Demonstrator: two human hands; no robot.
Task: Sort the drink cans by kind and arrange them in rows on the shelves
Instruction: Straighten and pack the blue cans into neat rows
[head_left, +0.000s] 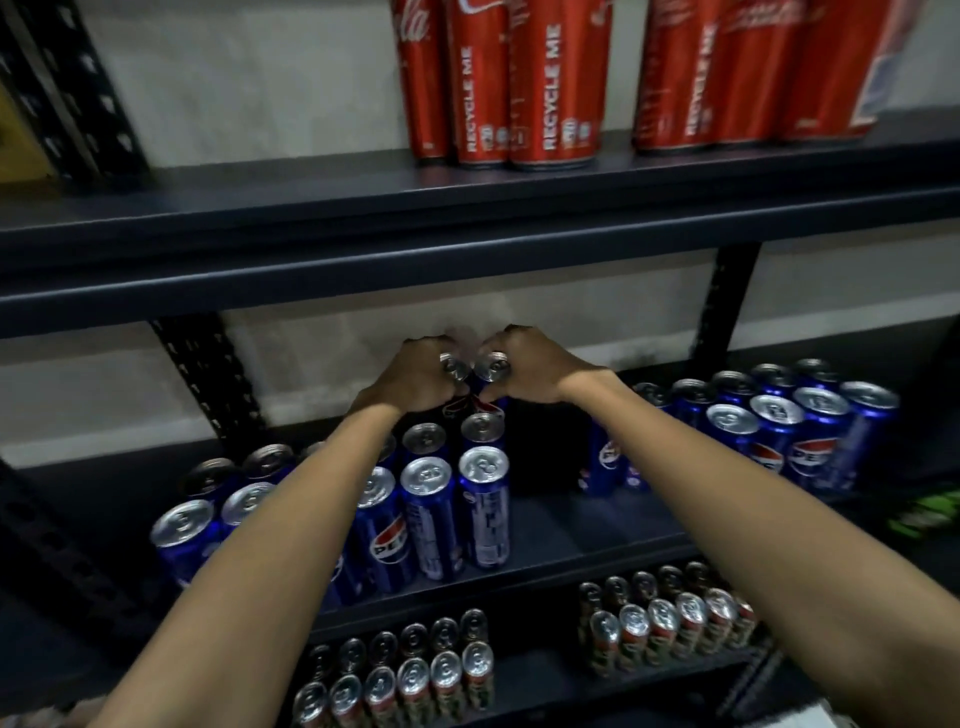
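Blue cans fill the middle shelf (597, 525) in two groups: a left block (431, 519) in rows and a right block (779, 431), with a bare gap between them. At the back of the left block, the left hand (415, 379) curls its fingers round the top of one can (453, 368), and the right hand (524, 369) grips another can (492, 368) just beside it; the two cans nearly touch. Red cans (550, 78) stand upright on the upper shelf (311, 228). Smaller cans (415, 675) sit in rows on the lower shelf, in two clusters
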